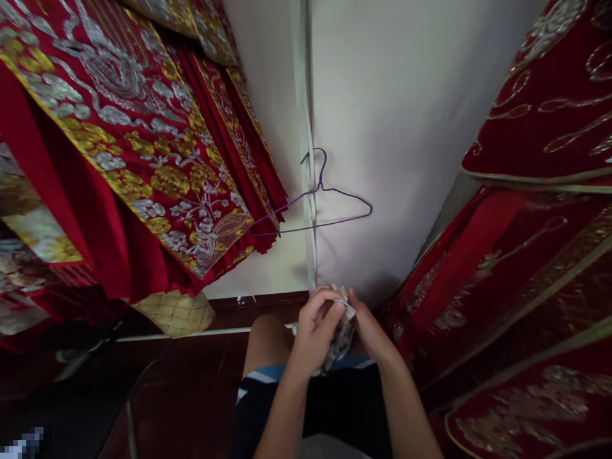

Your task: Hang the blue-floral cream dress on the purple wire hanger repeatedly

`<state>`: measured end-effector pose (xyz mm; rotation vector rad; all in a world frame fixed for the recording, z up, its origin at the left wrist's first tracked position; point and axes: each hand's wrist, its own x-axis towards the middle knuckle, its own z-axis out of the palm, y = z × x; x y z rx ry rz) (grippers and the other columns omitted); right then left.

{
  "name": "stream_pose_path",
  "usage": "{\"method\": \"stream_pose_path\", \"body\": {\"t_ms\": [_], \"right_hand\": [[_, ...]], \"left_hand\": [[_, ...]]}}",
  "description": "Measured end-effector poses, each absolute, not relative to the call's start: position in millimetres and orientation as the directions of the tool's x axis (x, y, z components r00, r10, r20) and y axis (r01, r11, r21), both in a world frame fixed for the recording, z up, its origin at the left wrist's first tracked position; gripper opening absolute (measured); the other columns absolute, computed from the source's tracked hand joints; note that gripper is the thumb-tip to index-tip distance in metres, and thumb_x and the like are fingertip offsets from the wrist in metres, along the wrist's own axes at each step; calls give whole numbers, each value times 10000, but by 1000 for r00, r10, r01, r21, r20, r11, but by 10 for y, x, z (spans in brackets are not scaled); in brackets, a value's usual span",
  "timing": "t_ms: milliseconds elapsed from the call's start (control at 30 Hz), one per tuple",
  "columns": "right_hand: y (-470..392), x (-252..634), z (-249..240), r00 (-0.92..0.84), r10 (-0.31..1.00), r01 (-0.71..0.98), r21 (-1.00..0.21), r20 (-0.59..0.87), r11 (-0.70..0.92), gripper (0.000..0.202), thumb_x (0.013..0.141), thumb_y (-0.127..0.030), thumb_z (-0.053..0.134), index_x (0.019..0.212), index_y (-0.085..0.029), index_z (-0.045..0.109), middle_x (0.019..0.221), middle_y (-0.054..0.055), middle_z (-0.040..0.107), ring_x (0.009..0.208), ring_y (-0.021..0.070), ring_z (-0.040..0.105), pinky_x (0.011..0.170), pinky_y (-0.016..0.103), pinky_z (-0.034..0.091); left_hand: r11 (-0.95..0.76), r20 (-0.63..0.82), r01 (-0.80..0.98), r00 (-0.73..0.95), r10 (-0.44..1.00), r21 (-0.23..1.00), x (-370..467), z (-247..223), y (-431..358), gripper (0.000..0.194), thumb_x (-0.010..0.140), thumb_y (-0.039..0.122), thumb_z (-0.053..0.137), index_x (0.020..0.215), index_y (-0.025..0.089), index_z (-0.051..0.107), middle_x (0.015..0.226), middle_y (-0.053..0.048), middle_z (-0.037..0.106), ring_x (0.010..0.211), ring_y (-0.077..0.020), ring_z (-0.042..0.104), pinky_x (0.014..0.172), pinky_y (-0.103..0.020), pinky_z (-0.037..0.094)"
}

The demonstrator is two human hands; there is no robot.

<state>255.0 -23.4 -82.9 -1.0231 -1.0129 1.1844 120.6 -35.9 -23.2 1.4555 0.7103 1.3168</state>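
Observation:
A bunched whitish patterned cloth (342, 341) is held over my lap, just above the knees. My left hand (318, 322) is closed on it, with thumb and forefinger pinching its upper edge. On the other side, my right hand (368, 322) grips the same edge, its thumb close to the left fingertips. The fingers partly hide the cloth, so its full shape does not show. Farther up, a thin purple clothes hanger (342, 222) is in front of the wall corner with no garment on it; neither hand touches it.
Red embroidered garments (176, 182) with gold and silver patterns hang at the left. More red garments (535, 127) crowd the right side. A pale wall (387, 83) with a vertical pipe or cable (308, 95) stands ahead. A white bar (186, 335) runs low above the dark floor.

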Motion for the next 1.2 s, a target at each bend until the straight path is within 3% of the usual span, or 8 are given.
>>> {"method": "stream_pose_path", "body": {"t_ms": [167,367,500,633,767,900,1067,1200], "right_hand": [[-347,2400,-750,-154,988,-343,-939,16,-38,549,783,-760,564,773,-228,700,709,38,648,753,209,598,689,319,477],[-407,2276,-430,-219,975,-359,-925,-45,-123,293,520,-337,837,647,-180,625,588,-22,570,568,127,495,579,257,429],[-339,2561,-108,-104,987,-300,-942,-122,-148,335,426,-260,769,729,-176,651,629,-10,617,583,159,534,551,274,450],[2,3093,197,278,919,158,-957,281,245,158,503,-240,688,623,-179,606,594,-27,552,556,130,472,501,238,360],[561,3235,307,249,715,392,-743,653,542,235,557,-164,586,785,-187,640,712,-20,598,657,146,534,624,251,419],[1148,2959,151,71,857,361,-814,511,456,284,753,-313,556,974,-196,690,856,37,694,818,192,626,787,308,482],[1472,2783,-109,14,955,440,-860,296,260,305,796,-460,543,656,-201,619,653,33,637,729,225,619,720,319,477],[1357,2866,-153,53,895,424,-821,444,382,265,751,-430,586,794,-181,662,802,53,693,787,233,621,780,337,485]], "left_hand": [[-402,420,-132,170,891,906,1089,-169,-291,178,916,350,618,884,178,651,883,-35,605,852,-162,569,797,-247,449],[-301,293,-1,233,927,954,866,-469,-237,454,984,556,376,1100,201,634,1065,-81,649,987,-211,588,915,-317,461],[-232,90,328,395,914,916,624,-867,-242,641,926,707,297,829,181,651,862,-94,653,870,-239,588,816,-337,475],[-370,25,574,519,855,730,296,-960,-130,566,885,656,480,611,164,541,593,-4,519,590,-138,462,600,-253,385],[-524,181,657,517,837,542,-40,-655,76,469,945,496,485,629,164,581,626,-10,575,664,-152,546,783,-288,440],[-572,280,744,499,820,346,-264,-264,242,428,962,417,471,639,173,610,649,-18,609,705,-168,593,1058,-429,362],[-503,265,844,450,853,188,-439,-10,338,444,974,405,431,690,177,684,784,-83,695,842,-235,648,1027,-471,416],[-515,331,843,447,831,155,-519,-29,371,409,990,411,409,955,192,752,1143,-113,721,1171,-286,602,1071,-485,407]]}}
